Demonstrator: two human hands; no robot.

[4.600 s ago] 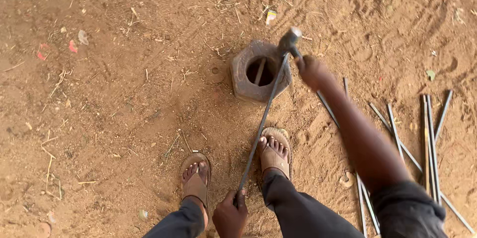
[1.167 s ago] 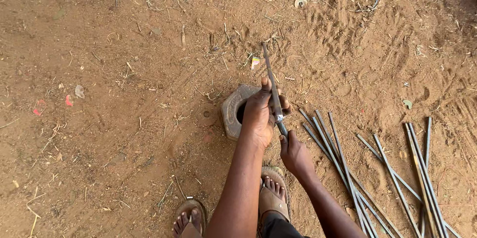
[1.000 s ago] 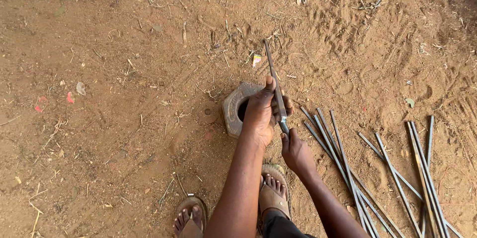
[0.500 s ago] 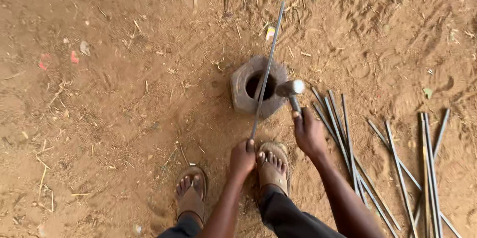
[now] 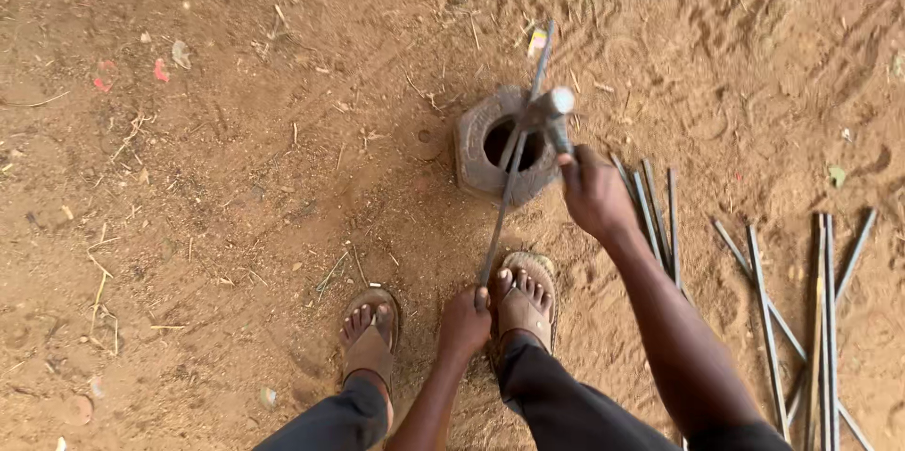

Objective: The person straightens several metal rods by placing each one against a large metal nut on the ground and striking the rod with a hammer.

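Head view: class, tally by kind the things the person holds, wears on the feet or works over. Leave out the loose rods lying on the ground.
Long metal rod, in the left hand: 1
Hammer, in the right hand: 1
Hexagonal block with a hole: 1
Sandals: 2
Total: 5

An outdoor dirt work yard: bare red earth (image 5: pixel 236 178) strewn with cut steel rods (image 5: pixel 820 319).

Your left hand (image 5: pixel 464 323) and right hand (image 5: pixel 594 192) are bare, forearms unsleeved; you wear dark trousers (image 5: pixel 556 409) and brown open-toed sandals (image 5: pixel 370 336) on both feet.
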